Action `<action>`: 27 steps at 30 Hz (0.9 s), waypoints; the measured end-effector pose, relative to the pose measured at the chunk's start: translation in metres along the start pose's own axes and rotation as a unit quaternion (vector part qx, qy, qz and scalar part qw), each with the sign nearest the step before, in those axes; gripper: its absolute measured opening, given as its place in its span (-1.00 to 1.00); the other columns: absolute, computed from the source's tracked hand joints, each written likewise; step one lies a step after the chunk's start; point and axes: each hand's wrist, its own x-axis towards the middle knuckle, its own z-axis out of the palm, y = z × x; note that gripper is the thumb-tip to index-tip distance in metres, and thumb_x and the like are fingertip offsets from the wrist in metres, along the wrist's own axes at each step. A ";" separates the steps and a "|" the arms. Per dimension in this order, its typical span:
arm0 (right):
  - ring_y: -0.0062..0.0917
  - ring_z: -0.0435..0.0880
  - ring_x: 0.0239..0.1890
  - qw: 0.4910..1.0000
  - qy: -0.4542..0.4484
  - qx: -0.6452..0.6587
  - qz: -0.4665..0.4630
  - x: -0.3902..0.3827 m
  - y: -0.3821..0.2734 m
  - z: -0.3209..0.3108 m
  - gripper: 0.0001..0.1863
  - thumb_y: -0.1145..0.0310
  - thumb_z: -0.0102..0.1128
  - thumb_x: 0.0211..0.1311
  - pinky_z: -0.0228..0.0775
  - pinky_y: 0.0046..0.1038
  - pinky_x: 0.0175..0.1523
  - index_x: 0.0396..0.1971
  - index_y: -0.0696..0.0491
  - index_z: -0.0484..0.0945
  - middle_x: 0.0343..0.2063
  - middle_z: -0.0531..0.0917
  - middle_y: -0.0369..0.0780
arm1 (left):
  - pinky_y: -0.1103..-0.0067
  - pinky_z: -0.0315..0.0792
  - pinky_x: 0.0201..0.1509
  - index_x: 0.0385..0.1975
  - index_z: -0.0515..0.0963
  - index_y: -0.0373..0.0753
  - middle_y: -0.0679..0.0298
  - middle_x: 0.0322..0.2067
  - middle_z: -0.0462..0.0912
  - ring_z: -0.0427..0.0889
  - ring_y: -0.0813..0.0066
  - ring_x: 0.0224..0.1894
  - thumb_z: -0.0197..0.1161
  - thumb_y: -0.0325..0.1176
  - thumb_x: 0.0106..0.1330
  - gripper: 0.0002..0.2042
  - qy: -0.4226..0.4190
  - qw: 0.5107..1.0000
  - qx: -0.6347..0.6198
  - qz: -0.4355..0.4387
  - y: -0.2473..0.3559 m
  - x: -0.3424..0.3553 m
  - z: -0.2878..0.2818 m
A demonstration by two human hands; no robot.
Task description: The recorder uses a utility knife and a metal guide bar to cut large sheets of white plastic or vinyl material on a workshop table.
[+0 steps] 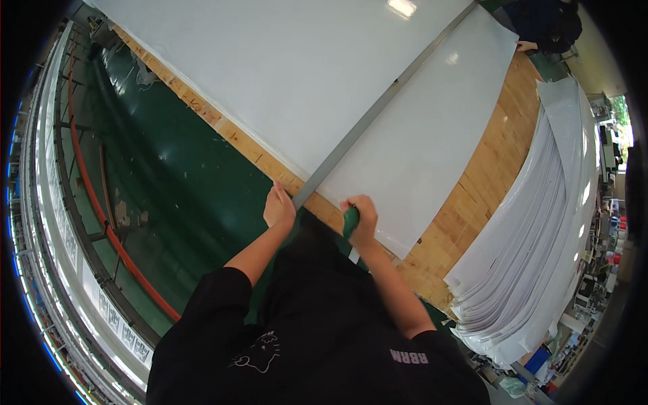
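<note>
grey strip: a long, flat straightedge (368,121) lies diagonally across the work, its near end reaching the table's front edge.
white sheeting: pale glossy sheet (432,135) spreads on both sides of the straightedge; whether it is one piece cannot be told.
right hand: the right hand (364,214), to the right of the straightedge and above the table's front edge, is wrapped around a green-handled tool (350,221); its working end is unclear.
left hand: the left hand (279,206) is at the straightedge's near end, fingers close together; whether it pinches the metal cannot be told.
wooden table: the tabletop (486,158) shows bare wood along its front edge and to the right.
far corner: a co-worker in dark clothing (550,20) has a hand (527,46) at the sheet's edge.
in the way: a fanned stack of white sheets (520,229) crowds the right side.
left side: an orange rail (84,182) curves over green floor (182,162).
writing: the wearer's black shirt (310,324) carries pale block lettering and a white line drawing; white panels (121,324) at far left bear dark marks, too small to read.
</note>
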 end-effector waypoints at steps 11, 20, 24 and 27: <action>-0.33 0.58 -0.42 0.813 -0.385 -0.425 -0.102 0.040 0.036 0.020 -0.19 0.35 0.41 -0.48 0.38 -0.39 -0.30 -0.03 0.27 0.34 0.02 0.38 0.04 | 0.20 0.37 -0.13 -0.29 0.45 -0.19 0.02 -0.29 0.58 0.53 -0.02 -0.17 -0.49 0.15 0.36 -0.41 -0.013 0.999 0.044 0.015 -0.005 0.003 0.004; -0.46 0.59 -0.54 0.712 -0.369 -0.527 -0.281 0.034 0.074 0.050 -0.66 0.38 0.09 -0.15 0.41 -0.47 -0.38 -0.33 0.27 0.49 -0.18 0.48 0.23 | 0.23 0.41 -0.15 -0.25 0.49 -0.17 0.09 -0.27 0.56 0.54 0.07 -0.18 -0.40 0.14 0.36 -0.43 -0.019 0.998 0.063 0.020 -0.008 0.013 -0.003; -0.46 0.59 -0.54 0.706 -0.354 -0.529 -0.311 0.035 0.081 0.045 -0.64 0.39 0.09 -0.17 0.42 -0.48 -0.36 -0.32 0.29 0.50 -0.18 0.49 0.21 | 0.25 0.41 -0.13 -0.25 0.51 -0.16 0.10 -0.27 0.56 0.54 0.10 -0.17 -0.41 0.15 0.35 -0.42 -0.019 0.997 0.072 0.021 -0.008 0.017 -0.006; -0.40 0.60 -0.51 0.721 -0.376 -0.509 -0.283 0.041 0.077 0.038 -0.55 0.37 0.13 -0.16 0.43 -0.46 -0.33 -0.22 0.33 0.47 -0.12 0.47 0.19 | 0.24 0.40 -0.15 -0.24 0.49 -0.18 0.12 -0.26 0.54 0.52 0.10 -0.18 -0.36 0.13 0.36 -0.45 -0.030 0.996 0.080 0.018 -0.006 0.021 -0.004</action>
